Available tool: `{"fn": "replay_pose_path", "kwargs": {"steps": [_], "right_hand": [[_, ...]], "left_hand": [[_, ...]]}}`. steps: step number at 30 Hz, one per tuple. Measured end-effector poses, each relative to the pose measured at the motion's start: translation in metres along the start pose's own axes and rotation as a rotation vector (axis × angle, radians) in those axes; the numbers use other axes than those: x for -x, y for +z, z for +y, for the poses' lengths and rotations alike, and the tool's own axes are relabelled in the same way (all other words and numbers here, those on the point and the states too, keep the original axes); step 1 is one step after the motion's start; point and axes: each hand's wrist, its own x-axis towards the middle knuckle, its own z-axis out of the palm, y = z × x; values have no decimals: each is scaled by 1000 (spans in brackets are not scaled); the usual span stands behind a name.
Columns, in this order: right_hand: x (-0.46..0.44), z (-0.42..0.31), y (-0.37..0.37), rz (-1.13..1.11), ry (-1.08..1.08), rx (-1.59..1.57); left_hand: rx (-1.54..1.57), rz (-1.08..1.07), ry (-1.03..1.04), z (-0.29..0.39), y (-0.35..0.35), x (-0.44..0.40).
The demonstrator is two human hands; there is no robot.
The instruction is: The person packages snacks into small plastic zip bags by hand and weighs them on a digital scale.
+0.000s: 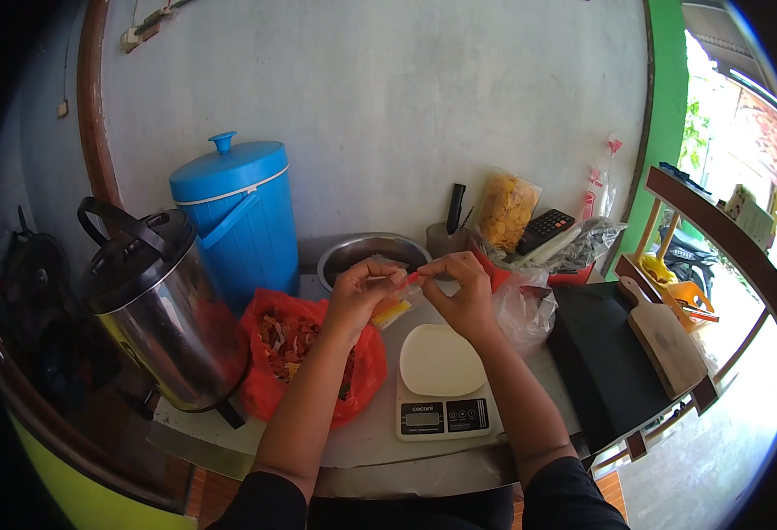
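Above the middle of the table, both hands are raised close together, fingertips pinched. Between them is a small clear plastic bag with a red strip along its top edge. My left hand grips one side of that edge and my right hand the other. A yellow patch shows below my left fingers; I cannot tell whether it belongs to the bag. Under my right wrist sits a white digital scale, its plate bare. Left of it, an open red plastic bag holds colourful dried pieces, partly hidden by my left forearm.
A steel flask and a blue lidded cooler stand left. Behind my hands is a metal bowl. To the right are a bag of yellow chips, a calculator, clear plastic bags and a wooden board.
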Motion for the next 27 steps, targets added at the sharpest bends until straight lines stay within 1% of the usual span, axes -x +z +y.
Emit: {"fn": "replay_pose_path", "kwargs": {"steps": [3, 6, 9, 12, 15, 18, 21, 24, 27], "right_hand": [[1, 3, -3, -75, 21, -7], [-2, 5, -7, -75, -68, 26], [-5, 4, -12, -56, -191, 183], [-2, 6, -5, -74, -154, 86], [1, 0, 1, -102, -152, 67], [-1, 3, -2, -199, -216, 58], [5, 13, 1, -302, -118, -104], [7, 6, 4, -364, 54, -293], [8, 8, 13, -237, 343, -538]], "left_hand": [[18, -30, 58, -6, -4, -3], [-31, 13, 4, 2, -3, -1], [-52, 20, 53, -3, -8, -4], [-38, -3, 93, -4, -4, -3], [-49, -15, 78, -7, -4, -3], [58, 22, 90, -10, -4, -4], [104, 8, 46, -10, -6, -6], [113, -10, 7, -3, -2, -2], [69, 73, -28, -4, 1, -2]]}}
